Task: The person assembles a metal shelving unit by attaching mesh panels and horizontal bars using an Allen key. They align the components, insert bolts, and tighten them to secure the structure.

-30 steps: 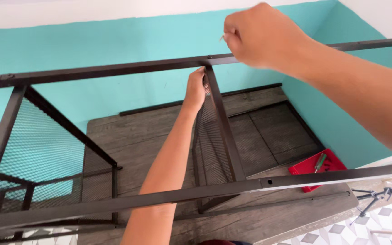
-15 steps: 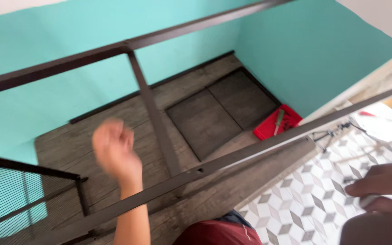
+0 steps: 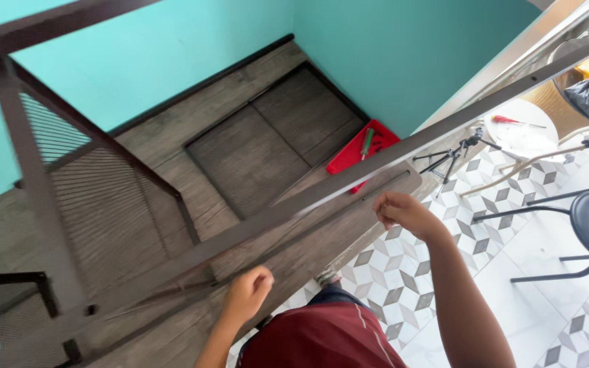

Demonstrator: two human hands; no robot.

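Left hand curled into a loose fist just under the near rail of the dark metal frame; right hand beside the same rail, fingers pinched together, on what I cannot tell. Frame looks stiff, heavy, hard-edged; the bare rails look like the best hold. Beyond: mesh panel, red tray, teal wall.

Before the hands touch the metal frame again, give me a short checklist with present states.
1. Left hand free of the frame's front rail: ok, closed just below it.
2. Right hand empty: cannot tell, fingers curled as if pinching something small.
3. Rail unobstructed between the hands: ok.
4. Red tray with its green-handled tool within arm's reach: not ok, it lies on the floor behind the rail.
5. Mesh side panel attached: cannot tell.
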